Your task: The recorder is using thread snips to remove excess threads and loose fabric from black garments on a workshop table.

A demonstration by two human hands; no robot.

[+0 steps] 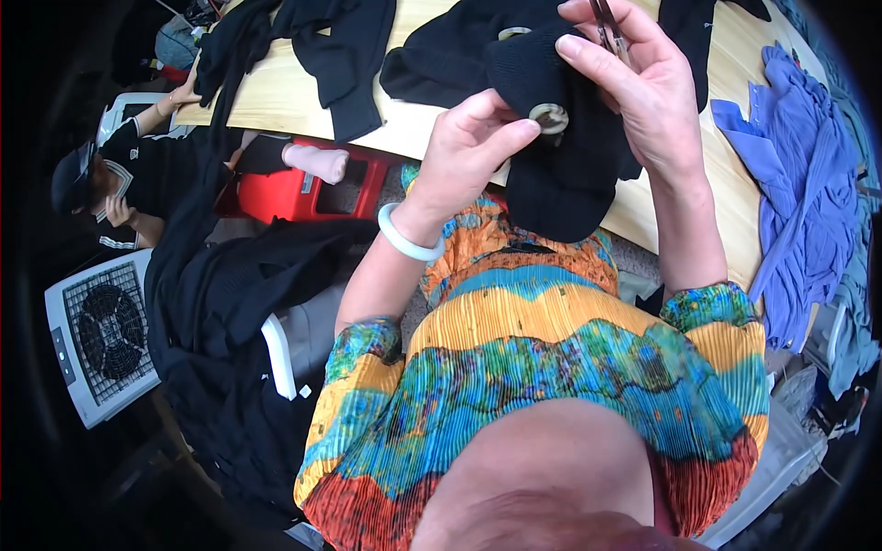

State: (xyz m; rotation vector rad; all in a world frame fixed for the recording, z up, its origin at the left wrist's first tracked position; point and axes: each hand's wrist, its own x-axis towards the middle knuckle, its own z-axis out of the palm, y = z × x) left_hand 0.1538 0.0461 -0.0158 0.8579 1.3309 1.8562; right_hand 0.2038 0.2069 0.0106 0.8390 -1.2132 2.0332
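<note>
A black knit garment (565,193) hangs between my hands over the table's near edge. My left hand (469,147), with a pale bangle at the wrist, grips its edge, the thumb resting against a large marbled button (551,118). At the top, my right hand (648,78) pinches the fabric between thumb and fingers. Tucked in that same hand is a slim dark two-pronged tool (608,28); whether it is thread snips or tweezers I cannot tell. A second round button (514,33) shows farther up the black cloth.
More black garments (335,55) lie on the wooden table (423,119). Blue-purple clothing (799,184) is heaped at the right. Another person (129,188) works at the far left, near a box fan (110,321). A red plastic crate (285,193) stands below the table; black cloth (220,358) drapes at my left.
</note>
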